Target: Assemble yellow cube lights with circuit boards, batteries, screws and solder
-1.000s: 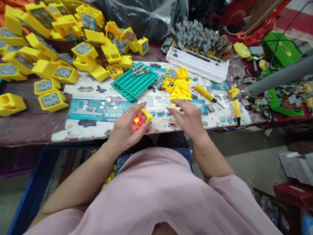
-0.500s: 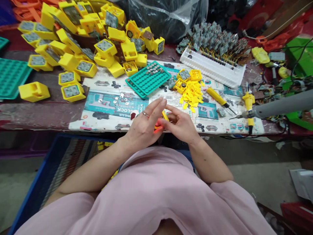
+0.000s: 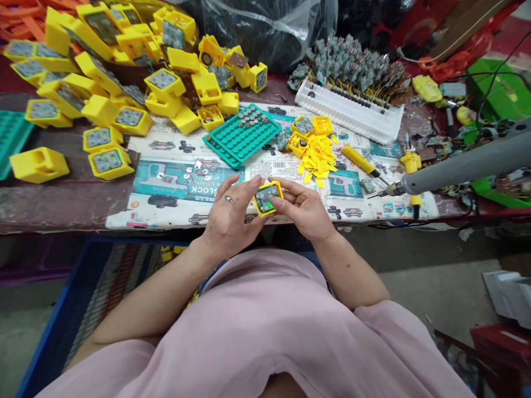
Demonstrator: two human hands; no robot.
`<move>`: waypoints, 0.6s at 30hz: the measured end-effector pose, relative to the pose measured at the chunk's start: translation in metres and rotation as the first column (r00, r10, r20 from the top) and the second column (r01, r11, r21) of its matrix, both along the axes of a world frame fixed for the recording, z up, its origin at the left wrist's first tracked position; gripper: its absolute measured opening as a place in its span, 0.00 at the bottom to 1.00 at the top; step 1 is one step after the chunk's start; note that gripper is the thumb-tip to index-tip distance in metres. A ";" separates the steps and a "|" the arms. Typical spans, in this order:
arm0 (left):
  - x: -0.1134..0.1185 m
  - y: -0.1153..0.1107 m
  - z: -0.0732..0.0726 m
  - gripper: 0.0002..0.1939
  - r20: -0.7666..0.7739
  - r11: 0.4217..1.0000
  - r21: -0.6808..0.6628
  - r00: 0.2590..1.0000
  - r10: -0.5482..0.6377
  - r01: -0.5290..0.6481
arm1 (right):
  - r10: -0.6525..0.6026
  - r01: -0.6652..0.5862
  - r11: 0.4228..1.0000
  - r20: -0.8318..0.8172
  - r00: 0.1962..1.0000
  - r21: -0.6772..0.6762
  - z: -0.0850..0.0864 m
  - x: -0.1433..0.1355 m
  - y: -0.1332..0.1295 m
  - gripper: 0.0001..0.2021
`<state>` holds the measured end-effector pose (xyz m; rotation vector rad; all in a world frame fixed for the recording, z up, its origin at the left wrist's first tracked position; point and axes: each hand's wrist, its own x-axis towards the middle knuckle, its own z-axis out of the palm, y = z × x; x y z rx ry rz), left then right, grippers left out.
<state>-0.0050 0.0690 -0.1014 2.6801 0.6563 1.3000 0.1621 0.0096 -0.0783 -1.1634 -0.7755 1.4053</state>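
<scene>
A small yellow plastic housing is held over the table's front edge, its open face turned up. Inside it sits a circuit board with round silvery parts and a glowing green light. My right hand grips the housing from the right, thumb across the board and fingers behind. On the other side, my left hand, with a ring on one finger, closes on the housing's left edge between thumb and fingertips. Just beyond lie a heap of small yellow pieces and green trays, the upper one carrying round metal cells.
Many yellow housings are piled at the back left. A white foam rack of wired boards stands at the back right. A yellow-handled screwdriver lies on the printed cardboard. From the right, a grey powered screwdriver juts in.
The housing has turned so its board faces up, and its glow has gone from red-orange to green. My left fingers have drawn back from over it. The camera view has shifted slightly.
</scene>
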 end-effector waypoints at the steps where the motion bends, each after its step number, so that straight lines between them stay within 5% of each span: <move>1: -0.001 0.000 0.000 0.39 0.010 1.000 -0.005 1.000 -0.002 0.002 | 0.015 -0.015 1.000 -0.017 1.000 -0.012 -0.001 0.001 0.000 0.27; 13: -0.015 0.004 0.006 0.26 0.074 0.987 -0.051 0.986 -0.150 0.154 | 0.108 -0.110 0.994 -0.143 0.984 -0.006 0.009 -0.005 -0.005 0.29; 16: -0.015 0.003 0.006 0.29 0.132 0.984 -0.064 0.979 -0.156 0.166 | 0.125 -0.125 0.991 0.003 0.992 0.056 0.008 -0.001 -0.007 0.29; 18: -0.016 0.002 0.006 0.32 0.144 0.981 -0.079 0.976 -0.162 0.175 | 0.051 -0.083 0.989 0.249 0.967 0.120 0.006 0.009 -0.007 0.27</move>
